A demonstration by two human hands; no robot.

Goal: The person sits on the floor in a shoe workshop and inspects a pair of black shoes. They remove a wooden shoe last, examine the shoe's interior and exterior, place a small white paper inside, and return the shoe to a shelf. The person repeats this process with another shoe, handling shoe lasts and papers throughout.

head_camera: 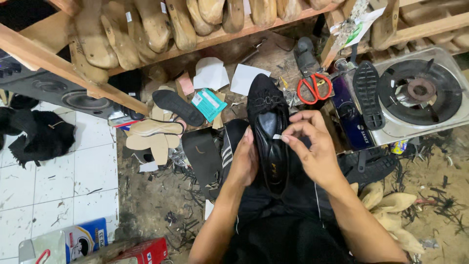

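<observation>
A black flat shoe (267, 122) with a small bow at its toe lies on my lap, toe pointing away. My left hand (244, 159) grips its left side near the heel. My right hand (310, 144) hovers over the shoe's opening, thumb and forefinger pinching a tiny white sticker (277, 137) just above the insole.
Red-handled scissors (313, 88) lie beyond the shoe, next to a black sole (367, 93) and a gas stove (420, 93). Wooden shoe lasts (146, 24) fill the shelf above. Loose soles and insoles (161, 132) lie at left, beige shoes (391, 210) at right, a speaker (73, 95) far left.
</observation>
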